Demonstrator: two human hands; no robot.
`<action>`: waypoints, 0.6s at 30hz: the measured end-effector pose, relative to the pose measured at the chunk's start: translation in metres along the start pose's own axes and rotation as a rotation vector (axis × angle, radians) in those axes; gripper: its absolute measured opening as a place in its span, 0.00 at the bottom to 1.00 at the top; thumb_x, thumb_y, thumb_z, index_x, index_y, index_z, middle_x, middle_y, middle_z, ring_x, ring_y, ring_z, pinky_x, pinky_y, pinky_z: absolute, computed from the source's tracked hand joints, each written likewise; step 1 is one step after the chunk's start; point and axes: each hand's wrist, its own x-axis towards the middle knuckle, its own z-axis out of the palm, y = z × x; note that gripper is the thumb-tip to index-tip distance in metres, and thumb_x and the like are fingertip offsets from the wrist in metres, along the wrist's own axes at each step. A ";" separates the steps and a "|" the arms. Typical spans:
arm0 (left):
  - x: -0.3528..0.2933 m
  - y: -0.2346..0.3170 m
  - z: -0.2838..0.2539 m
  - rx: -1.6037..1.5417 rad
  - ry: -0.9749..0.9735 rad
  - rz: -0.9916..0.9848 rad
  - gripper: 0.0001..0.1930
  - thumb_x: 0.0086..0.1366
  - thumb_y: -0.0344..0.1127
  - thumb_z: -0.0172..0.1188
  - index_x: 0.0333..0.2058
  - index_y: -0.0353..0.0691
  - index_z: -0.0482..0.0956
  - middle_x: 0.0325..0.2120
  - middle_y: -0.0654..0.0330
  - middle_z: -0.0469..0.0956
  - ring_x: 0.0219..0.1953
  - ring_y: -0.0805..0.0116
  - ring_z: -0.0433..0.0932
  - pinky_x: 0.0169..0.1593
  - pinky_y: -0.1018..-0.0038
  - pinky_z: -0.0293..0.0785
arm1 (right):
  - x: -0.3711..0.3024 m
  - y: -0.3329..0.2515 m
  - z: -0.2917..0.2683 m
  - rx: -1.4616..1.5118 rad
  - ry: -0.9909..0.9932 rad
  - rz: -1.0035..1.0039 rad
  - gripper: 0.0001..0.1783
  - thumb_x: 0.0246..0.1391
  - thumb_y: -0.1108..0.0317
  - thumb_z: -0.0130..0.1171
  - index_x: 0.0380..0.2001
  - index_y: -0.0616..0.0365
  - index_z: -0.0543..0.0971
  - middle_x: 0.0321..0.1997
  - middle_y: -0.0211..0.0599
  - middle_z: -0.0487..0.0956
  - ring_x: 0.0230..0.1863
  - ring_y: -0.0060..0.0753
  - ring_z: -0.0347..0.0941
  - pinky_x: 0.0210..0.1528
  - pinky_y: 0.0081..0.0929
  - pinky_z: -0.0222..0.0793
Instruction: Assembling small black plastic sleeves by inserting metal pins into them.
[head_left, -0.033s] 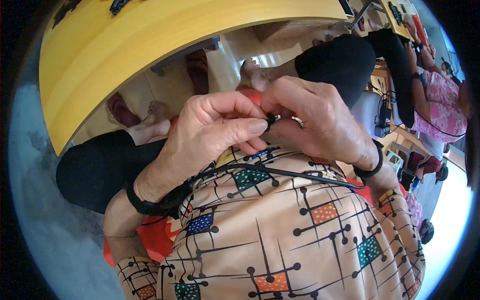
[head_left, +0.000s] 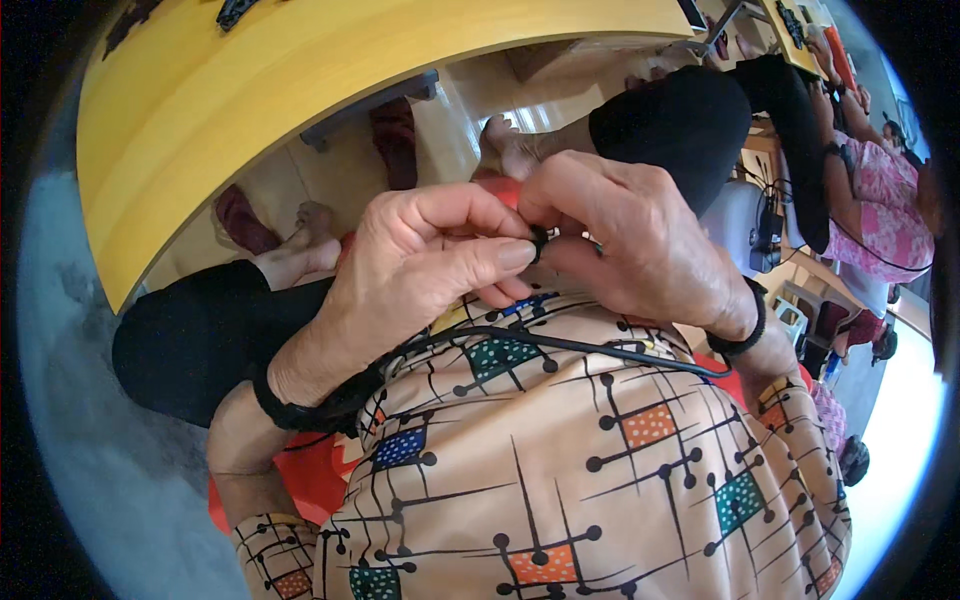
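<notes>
In front of my patterned shirt, both hands meet at the fingertips around a small black piece (head_left: 538, 243). The thumb and fingers of my left hand (head_left: 420, 250) pinch it from the left. From the other side my right hand (head_left: 630, 225) closes on it with thumb and index finger. Most of the piece is hidden by the fingers, so its kind does not show. Below the hands a black cable (head_left: 580, 345) runs across my shirt. A dark band circles each wrist.
A yellow table (head_left: 300, 75) curves across the far left, with small black items (head_left: 236, 12) on top. Under me is a red seat (head_left: 305, 480). To the right, a person in a pink patterned top (head_left: 880, 215) sits near a white stool (head_left: 790, 320).
</notes>
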 end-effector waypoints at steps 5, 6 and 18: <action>-0.001 0.002 0.001 0.110 0.019 0.034 0.07 0.58 0.27 0.58 0.33 0.30 0.77 0.26 0.59 0.78 0.27 0.76 0.78 0.31 0.83 0.76 | 0.002 -0.001 0.002 -0.046 -0.052 0.083 0.18 0.36 0.82 0.59 0.35 0.62 0.71 0.26 0.38 0.73 0.26 0.36 0.74 0.28 0.26 0.70; -0.001 0.002 0.002 0.110 0.022 0.035 0.07 0.58 0.27 0.58 0.33 0.30 0.77 0.26 0.59 0.78 0.27 0.76 0.78 0.31 0.83 0.76 | 0.002 -0.002 0.004 -0.045 -0.054 0.080 0.18 0.36 0.82 0.59 0.35 0.62 0.71 0.26 0.38 0.73 0.26 0.36 0.74 0.28 0.26 0.70; 0.002 -0.008 -0.004 -0.161 0.040 0.059 0.08 0.60 0.32 0.56 0.36 0.35 0.74 0.23 0.61 0.77 0.23 0.75 0.77 0.27 0.82 0.76 | -0.009 0.009 0.009 0.169 0.163 0.102 0.13 0.40 0.71 0.67 0.31 0.62 0.75 0.25 0.34 0.73 0.26 0.25 0.71 0.27 0.20 0.67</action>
